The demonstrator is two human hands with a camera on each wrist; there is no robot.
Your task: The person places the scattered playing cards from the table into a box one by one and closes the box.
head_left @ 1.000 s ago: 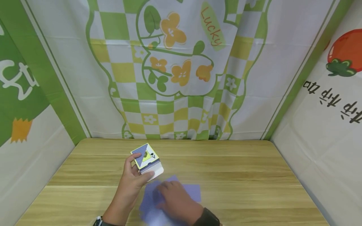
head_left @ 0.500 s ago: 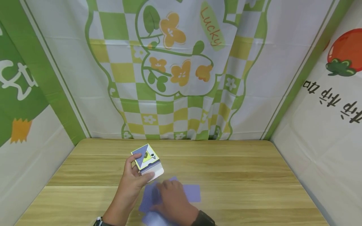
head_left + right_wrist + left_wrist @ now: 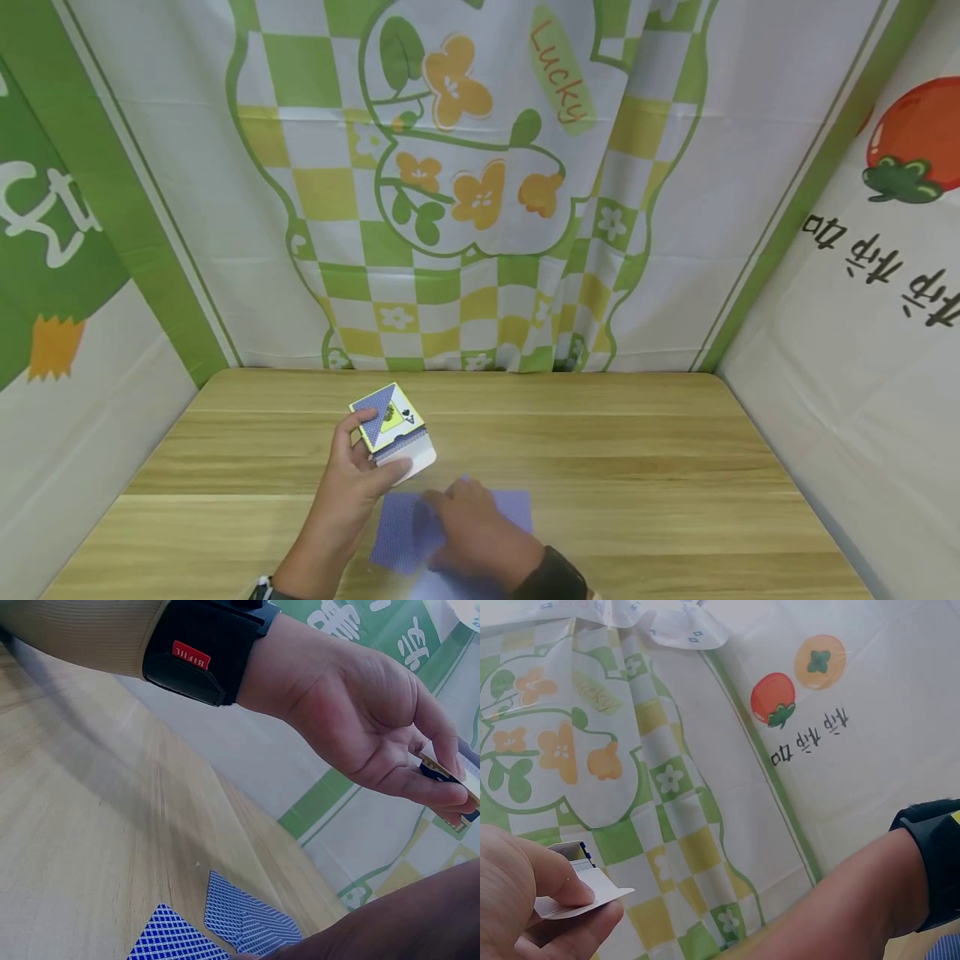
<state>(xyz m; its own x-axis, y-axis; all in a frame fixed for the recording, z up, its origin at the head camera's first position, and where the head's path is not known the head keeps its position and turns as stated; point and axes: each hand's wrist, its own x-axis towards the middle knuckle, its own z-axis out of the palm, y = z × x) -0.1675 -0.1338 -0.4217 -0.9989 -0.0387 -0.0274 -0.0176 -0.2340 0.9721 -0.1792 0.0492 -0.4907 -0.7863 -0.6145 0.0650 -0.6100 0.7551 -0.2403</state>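
My left hand [image 3: 348, 479] holds a playing-card box [image 3: 384, 423] tilted above the table, its ace-of-spades face toward me. The thumb presses the box's white flap [image 3: 416, 460], which hangs open toward the front; the left wrist view shows the flap [image 3: 604, 889] edge-on under the thumb. Lower right, my right hand [image 3: 480, 529], slightly blurred, is over spread blue-backed playing cards [image 3: 393, 533], its thumb apart from the fingers. It hides the middle of the spread. In the right wrist view, patterned cards [image 3: 251, 915] lie along the bottom edge, partly behind that hand.
The wooden table [image 3: 637, 467] extends to both sides. A printed cloth [image 3: 480, 317] with green and yellow checks rises behind its far edge, and cloth walls [image 3: 840, 333] stand left and right. A dark band [image 3: 555, 575] is on the right wrist.
The right hand has shifted slightly over the cards, and their spread has narrowed: the upper and lower-left cards have moved inward. The left hand and box have stayed nearly still.
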